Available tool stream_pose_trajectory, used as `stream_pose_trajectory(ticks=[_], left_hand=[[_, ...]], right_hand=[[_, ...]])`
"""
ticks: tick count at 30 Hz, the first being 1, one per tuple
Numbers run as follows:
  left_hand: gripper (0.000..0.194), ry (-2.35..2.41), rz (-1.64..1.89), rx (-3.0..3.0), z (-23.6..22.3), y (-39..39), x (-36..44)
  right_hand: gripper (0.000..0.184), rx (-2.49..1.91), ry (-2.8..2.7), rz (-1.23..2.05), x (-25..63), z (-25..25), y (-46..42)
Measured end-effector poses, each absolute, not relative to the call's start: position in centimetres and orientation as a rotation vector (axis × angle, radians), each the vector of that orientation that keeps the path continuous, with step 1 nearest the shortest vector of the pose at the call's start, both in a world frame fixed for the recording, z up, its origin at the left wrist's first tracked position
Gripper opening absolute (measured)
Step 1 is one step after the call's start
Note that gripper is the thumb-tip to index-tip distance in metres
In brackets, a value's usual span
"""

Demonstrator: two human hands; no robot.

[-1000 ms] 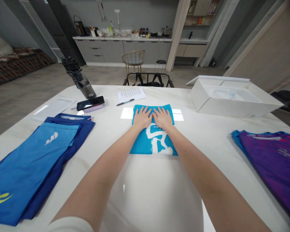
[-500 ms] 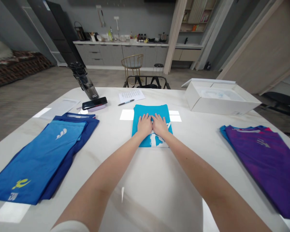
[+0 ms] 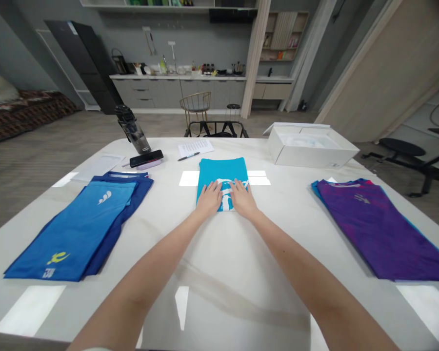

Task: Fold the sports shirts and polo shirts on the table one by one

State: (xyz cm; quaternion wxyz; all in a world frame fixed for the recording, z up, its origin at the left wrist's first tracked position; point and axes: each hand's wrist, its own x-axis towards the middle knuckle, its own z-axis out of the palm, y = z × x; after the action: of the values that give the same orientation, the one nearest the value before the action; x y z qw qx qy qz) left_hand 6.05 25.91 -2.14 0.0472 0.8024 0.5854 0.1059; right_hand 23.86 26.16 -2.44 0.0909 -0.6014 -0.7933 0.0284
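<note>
A turquoise folded shirt with a white print lies flat near the middle of the white table. My left hand rests palm down on its lower left part, fingers spread. On the lower right part lies my right hand, also flat with fingers apart. White print shows between the two hands. To the left, a folded blue shirt with a yellow mark lies on darker blue cloth. Folded purple cloth lies at the right, with a bright blue edge beneath it.
Behind the shirt are a pen and a printed sheet. A phone and a dark clear bottle stand at the back left. An open white box sits at the back right. A chair is beyond the far edge.
Both hands have slid toward me and moved apart on the turquoise shirt, so more of the white print shows. The camera view has tilted up a little and shifted.
</note>
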Motion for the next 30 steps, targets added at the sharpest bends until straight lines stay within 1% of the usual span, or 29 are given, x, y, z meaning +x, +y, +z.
stream_pose_trajectory(ticks=[5, 10, 13, 16, 18, 21, 25, 27, 30], left_hand=[[0.059, 1.867, 0.364, 2.432, -3.0, 23.4, 7.2], [0.072, 1.816, 0.298, 2.42, -3.0, 22.3, 4.9], [0.072, 1.776, 0.244, 2.409, -2.8, 21.7, 3.4], [0.071, 1.725, 0.198, 2.404, -2.7, 20.5, 2.0], [0.067, 1.702, 0.182, 2.401, -2.7, 19.4, 0.9], [0.054, 1.691, 0.243, 2.443, -2.5, 18.1, -0.5], [0.041, 1.747, 0.329, 2.548, -1.5, 18.0, -0.8], [0.038, 1.789, 0.281, 2.582, -0.7, 18.3, -0.4], [0.039, 1.797, 0.187, 2.613, 0.4, 18.2, 0.1]], right_hand=[[0.059, -1.795, -2.347, 0.108, 22.5, -2.8, 24.0], [0.067, -1.887, -2.332, 0.193, 25.6, -2.3, 22.4], [0.07, -1.935, -2.308, 0.211, 27.5, -2.6, 21.5], [0.069, -1.944, -2.281, 0.181, 28.9, -3.3, 20.2], [0.065, -1.919, -2.261, 0.15, 29.6, -3.7, 19.1], [0.052, -1.842, -2.219, 0.106, 30.4, -3.6, 17.6], [0.037, -1.841, -2.202, 0.054, 30.4, -1.9, 17.4], [0.033, -1.903, -2.205, 0.063, 30.0, -0.8, 17.7], [0.032, -1.929, -2.25, 0.139, 29.8, 0.6, 17.5]])
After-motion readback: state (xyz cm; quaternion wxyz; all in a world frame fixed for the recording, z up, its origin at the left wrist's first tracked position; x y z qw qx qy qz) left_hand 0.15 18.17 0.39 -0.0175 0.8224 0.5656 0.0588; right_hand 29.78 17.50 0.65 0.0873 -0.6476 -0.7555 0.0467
